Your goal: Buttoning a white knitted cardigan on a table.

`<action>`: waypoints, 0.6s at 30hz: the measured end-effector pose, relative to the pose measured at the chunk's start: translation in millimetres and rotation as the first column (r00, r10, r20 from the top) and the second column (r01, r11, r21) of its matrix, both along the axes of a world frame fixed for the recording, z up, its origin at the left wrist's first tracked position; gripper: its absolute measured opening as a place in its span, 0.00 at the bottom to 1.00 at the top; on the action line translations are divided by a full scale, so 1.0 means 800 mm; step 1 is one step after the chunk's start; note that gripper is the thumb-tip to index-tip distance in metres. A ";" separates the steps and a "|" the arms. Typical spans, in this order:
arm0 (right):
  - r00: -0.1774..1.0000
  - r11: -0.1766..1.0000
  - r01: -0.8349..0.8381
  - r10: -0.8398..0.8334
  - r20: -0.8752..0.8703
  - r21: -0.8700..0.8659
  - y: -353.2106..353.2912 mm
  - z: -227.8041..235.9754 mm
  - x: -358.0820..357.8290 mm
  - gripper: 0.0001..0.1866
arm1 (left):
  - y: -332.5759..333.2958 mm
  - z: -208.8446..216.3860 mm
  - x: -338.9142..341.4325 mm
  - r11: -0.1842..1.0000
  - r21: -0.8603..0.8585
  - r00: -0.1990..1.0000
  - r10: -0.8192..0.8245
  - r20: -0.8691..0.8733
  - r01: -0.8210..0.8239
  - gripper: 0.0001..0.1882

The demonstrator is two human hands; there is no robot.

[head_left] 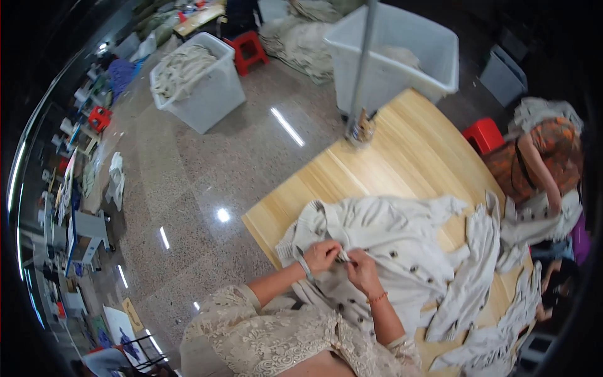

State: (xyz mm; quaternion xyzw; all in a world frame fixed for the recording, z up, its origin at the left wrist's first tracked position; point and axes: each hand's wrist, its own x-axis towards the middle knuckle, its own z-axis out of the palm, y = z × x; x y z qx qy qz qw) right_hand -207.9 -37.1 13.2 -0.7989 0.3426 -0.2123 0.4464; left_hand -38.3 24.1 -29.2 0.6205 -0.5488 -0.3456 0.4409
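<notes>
A pale grey knitted cardigan [402, 229] with dark buttons lies spread over the near side of a light wooden table [414, 147]. Both hands meet at the front edge band of the cardigan, close to its ribbed hem. My left hand [321, 256] pinches the band with closed fingers. Just right of it, my right hand [361, 271] is also closed on the band, with its fingertips close to the left ones. Whatever small part sits between the fingertips is hidden.
More knitted garments [468, 276] lie along the table's right side, where a co-worker [546, 157] handles one. A metal pole [363, 63] rises at the far corner beside a small jar [362, 133]. Large white bins [204, 94] stand on the floor beyond, near a red stool [248, 50].
</notes>
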 end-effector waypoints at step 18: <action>0.950 0.945 0.260 -0.287 -0.125 -0.198 0.023 0.025 -0.039 0.09 | -0.042 0.018 -0.024 0.880 -0.004 0.755 -0.406 0.515 0.475 0.12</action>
